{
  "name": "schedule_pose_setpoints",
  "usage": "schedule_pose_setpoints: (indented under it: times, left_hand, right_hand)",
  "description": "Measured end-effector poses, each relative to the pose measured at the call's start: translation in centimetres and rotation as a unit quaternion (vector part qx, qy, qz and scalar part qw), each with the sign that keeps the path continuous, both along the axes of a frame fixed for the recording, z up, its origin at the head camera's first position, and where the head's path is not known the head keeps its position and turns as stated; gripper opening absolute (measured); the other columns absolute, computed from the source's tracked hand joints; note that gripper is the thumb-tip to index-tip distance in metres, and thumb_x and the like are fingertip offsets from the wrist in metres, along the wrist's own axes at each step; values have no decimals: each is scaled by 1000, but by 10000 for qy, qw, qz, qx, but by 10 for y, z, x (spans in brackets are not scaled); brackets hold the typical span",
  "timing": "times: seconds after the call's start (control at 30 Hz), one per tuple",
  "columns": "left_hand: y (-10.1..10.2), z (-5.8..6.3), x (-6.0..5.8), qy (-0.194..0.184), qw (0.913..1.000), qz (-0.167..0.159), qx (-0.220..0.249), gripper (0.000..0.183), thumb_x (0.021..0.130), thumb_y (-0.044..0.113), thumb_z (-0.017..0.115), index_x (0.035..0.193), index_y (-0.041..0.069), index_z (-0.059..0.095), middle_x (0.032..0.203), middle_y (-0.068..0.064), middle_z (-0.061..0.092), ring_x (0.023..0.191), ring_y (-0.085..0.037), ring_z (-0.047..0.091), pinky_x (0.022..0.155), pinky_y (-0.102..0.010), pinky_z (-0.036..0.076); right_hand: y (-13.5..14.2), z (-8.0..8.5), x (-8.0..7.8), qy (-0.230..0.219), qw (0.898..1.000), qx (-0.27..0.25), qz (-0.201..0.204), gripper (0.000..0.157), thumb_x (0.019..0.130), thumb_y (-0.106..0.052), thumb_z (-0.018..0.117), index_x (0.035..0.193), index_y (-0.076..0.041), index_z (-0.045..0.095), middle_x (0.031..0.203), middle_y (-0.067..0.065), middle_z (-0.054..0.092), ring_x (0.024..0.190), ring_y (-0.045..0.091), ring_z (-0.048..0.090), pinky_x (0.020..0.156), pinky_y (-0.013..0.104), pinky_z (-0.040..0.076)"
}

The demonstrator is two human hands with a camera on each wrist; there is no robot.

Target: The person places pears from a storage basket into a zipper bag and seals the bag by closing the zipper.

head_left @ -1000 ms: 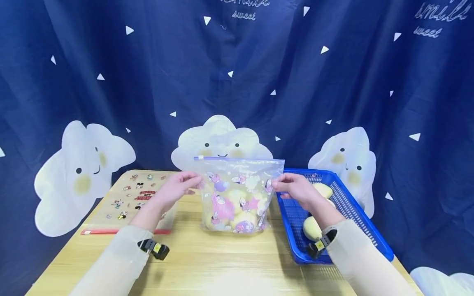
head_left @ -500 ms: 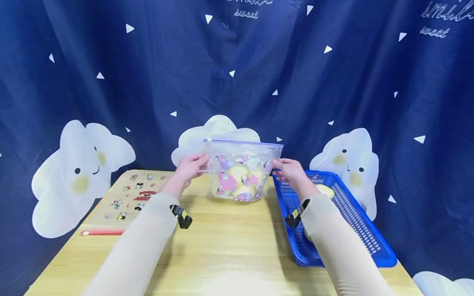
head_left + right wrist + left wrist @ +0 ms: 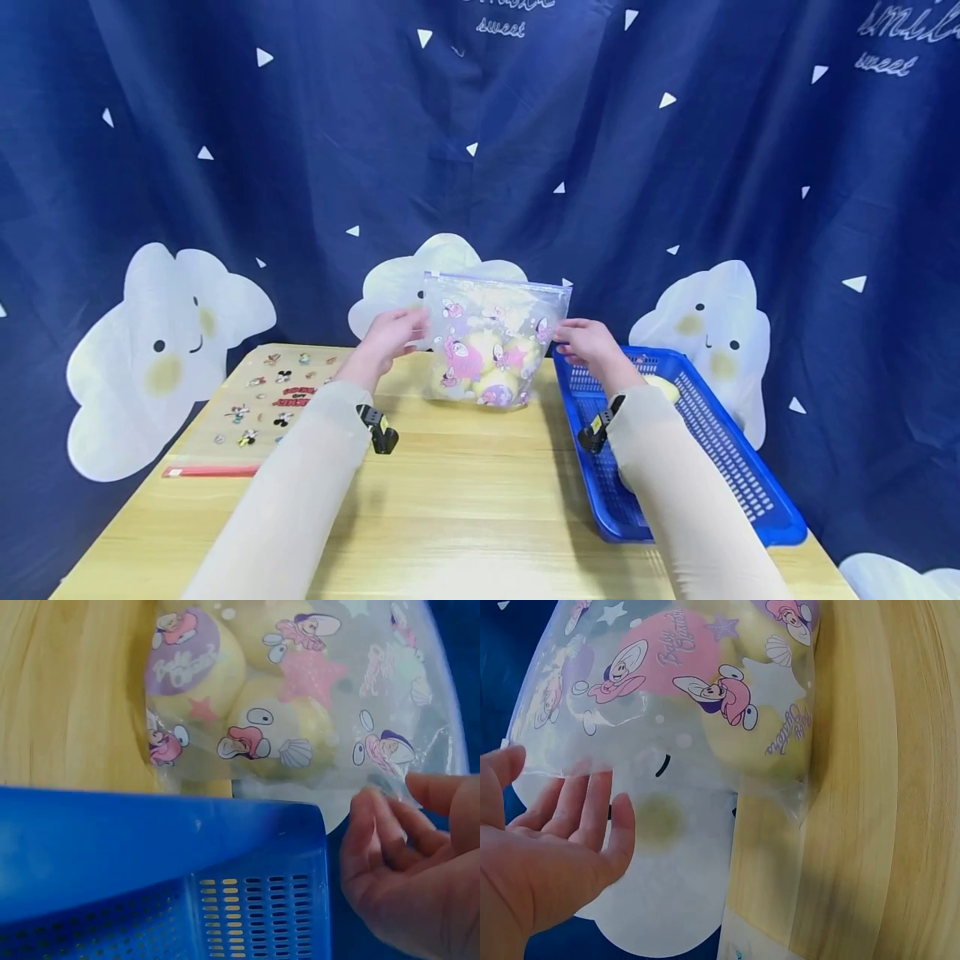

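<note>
Left hand [image 3: 393, 333] loosened, fingers spread beside zip bag [image 3: 487, 346]; right hand [image 3: 591, 343] at its other edge, can't tell if pinching; bag between them, farther out on table [image 3: 465, 483] than a second ago, set-down seems nearly done

In the head view we get bright, even light that seems to come from above, burning out to white at the near edge of the pale wood-grain table [image 3: 450, 508]. Soft shadows fall along the left side of the blue plastic mesh basket [image 3: 587, 475] and beside the left forearm [image 3: 300, 492]. We see the left hand [image 3: 393, 335] slightly blurred. Small glints streak the clear, pink-and-purple printed plastic bag [image 3: 649, 705] in the dimmer left wrist view; the right wrist view looks softer, with sheen on the basket's rim.
</note>
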State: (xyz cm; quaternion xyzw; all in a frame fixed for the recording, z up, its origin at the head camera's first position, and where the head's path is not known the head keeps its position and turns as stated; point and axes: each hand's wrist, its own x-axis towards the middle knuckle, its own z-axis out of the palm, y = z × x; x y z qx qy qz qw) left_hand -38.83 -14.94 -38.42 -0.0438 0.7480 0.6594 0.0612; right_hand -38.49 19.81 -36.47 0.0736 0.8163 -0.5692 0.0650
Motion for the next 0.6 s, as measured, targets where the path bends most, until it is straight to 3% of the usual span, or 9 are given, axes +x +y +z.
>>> schedule_pose_setpoints:
  times: [0.13, 0.27, 0.37, 0.5, 0.6]
  left_hand:
    - [-3, 1, -1, -11, 9995, -266, 188, 64, 115, 40, 55, 167, 3, 42, 167, -21, 52, 156, -37, 50, 130, -51, 44]
    - [-5, 2, -1, 40, 9989, -398, 246, 65, 115, 38, 54, 168, 3, 39, 171, -20, 47, 159, -38, 46, 131, -52, 43]
    - [-12, 2, 1, 180, 9982, -463, 330, 65, 115, 34, 55, 168, 2, 38, 171, -22, 45, 159, -39, 45, 131, -53, 43]
    - [-24, 5, 14, 489, 9969, -591, 150, 63, 115, 31, 54, 166, -2, 39, 165, -27, 51, 152, -39, 56, 126, -53, 48]
    - [-39, 10, 33, 818, 9932, -748, -365, 57, 116, 31, 55, 161, -3, 47, 156, -28, 60, 140, -37, 66, 118, -50, 57]
  right_hand:
    - [2, -1, -2, -37, 9995, -200, 250, 59, 111, -17, 63, 165, -4, 44, 156, 23, 60, 111, 24, 72, 89, 25, 62]
    - [3, -1, 0, -1, 9990, -284, 339, 61, 111, -16, 62, 167, -2, 40, 159, 25, 57, 96, 12, 71, 85, 22, 62]
    - [1, 1, 5, 62, 9989, -242, 405, 60, 112, -17, 61, 166, -2, 42, 158, 25, 58, 95, 10, 72, 88, 23, 63]
    - [1, 5, 21, 205, 9981, -59, 582, 56, 113, -22, 60, 164, -5, 47, 156, 22, 61, 114, 22, 75, 102, 33, 64]
    - [3, 11, 40, 396, 9959, 45, 817, 54, 113, -25, 60, 162, -7, 49, 156, 22, 62, 123, 28, 73, 106, 40, 63]
